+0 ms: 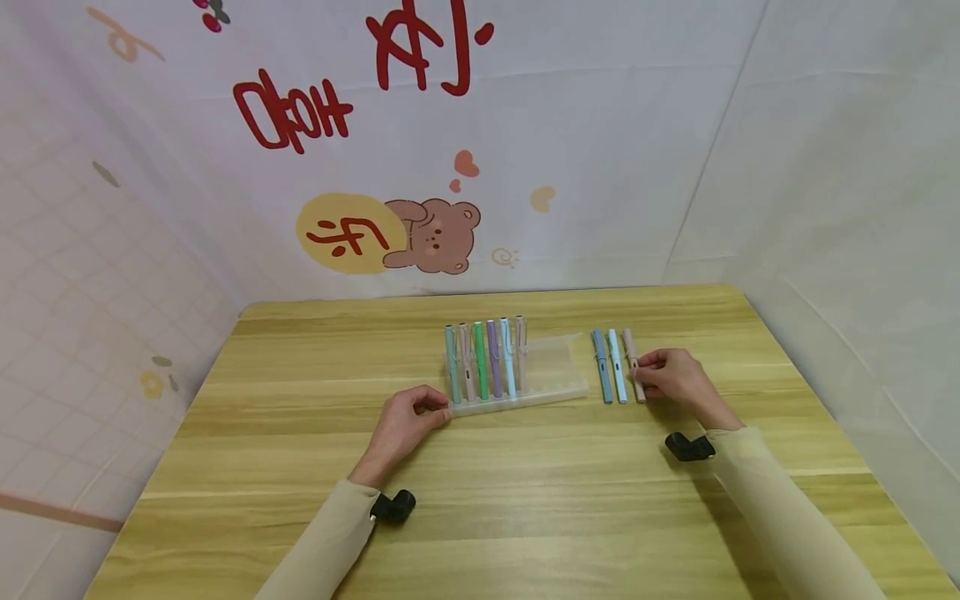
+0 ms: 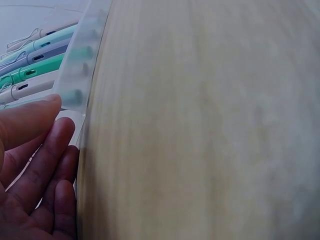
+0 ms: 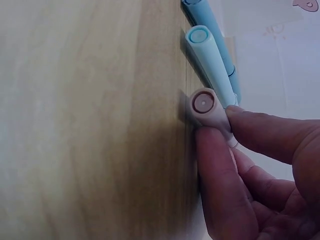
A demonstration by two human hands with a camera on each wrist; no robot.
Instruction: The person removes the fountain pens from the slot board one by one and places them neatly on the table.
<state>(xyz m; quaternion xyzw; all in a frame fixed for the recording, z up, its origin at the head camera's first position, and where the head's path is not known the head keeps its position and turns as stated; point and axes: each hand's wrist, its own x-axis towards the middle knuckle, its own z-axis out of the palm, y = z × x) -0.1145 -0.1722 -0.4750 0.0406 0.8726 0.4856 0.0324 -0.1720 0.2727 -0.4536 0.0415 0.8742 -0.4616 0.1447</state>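
A translucent pen stand (image 1: 555,393) holds several capped pens in a row on its left part, among them a green pen (image 1: 480,362) and a purple pen (image 1: 494,360). My left hand (image 1: 405,423) holds the stand's front left corner, its thumb (image 2: 35,117) on the end in the left wrist view. On the table right of the stand lie a blue pen (image 1: 602,367), a light blue pen (image 1: 617,367) and a pinkish pen (image 1: 629,343). My right hand (image 1: 678,382) pinches the pinkish pen between thumb and finger, as the right wrist view shows.
The wooden table (image 1: 525,500) ends at the back against a white cloth wall (image 1: 600,125) with a printed bear (image 1: 438,237). Cloth also hangs along the left and right sides. A black wrist camera (image 1: 393,506) sits on the left sleeve, another black camera (image 1: 688,447) on the right.
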